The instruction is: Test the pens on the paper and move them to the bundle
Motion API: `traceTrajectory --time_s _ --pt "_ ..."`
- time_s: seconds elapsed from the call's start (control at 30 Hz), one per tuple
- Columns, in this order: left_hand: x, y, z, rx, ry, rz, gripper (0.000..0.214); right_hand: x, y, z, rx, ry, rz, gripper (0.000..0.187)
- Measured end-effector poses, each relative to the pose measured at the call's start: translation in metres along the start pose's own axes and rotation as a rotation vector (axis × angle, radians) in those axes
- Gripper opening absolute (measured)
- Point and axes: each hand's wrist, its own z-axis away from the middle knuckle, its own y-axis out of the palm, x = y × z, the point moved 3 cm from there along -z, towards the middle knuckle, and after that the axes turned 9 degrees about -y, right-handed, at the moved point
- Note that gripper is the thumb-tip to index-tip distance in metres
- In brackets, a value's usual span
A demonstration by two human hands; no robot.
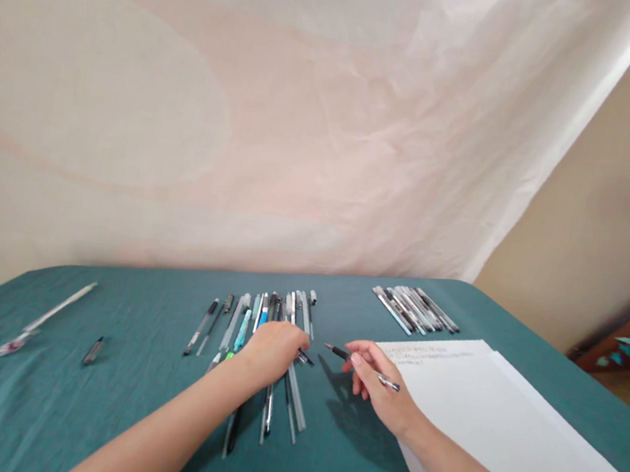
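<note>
My right hand [379, 384] is closed around an uncapped pen [340, 352] with a black grip and a clear end, its bare tip aimed left. Just left of that tip, my left hand [280, 347] is pinched shut on a small dark pen cap [305, 358], only part of which shows. Under and around the left hand lies a loose spread of pens [232, 322], some hidden by the hand and forearm. A white paper sheet [500, 421] with rows of small handwriting near its top sits beside my right forearm, which crosses its edge.
Behind the paper, several pens [415, 310] lie side by side in a group. At the left are a long clear plastic wrapper [59, 308] and a small dark cap-like piece [92, 351]. A pale cloth [310, 109] hangs behind the green-covered table [132, 430].
</note>
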Motion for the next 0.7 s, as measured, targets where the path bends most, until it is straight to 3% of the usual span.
traceTrajectory --time_s 0.3,0.7 --pt "-0.007 0.011 -0.004 -0.060 0.085 0.002 0.018 -0.006 -0.009 -0.005 -0.083 0.063 -0.183 0.027" --pt "-0.009 0.010 -0.001 -0.140 0.109 0.135 0.019 -0.014 -0.014 -0.009 -0.219 0.120 -0.380 0.027"
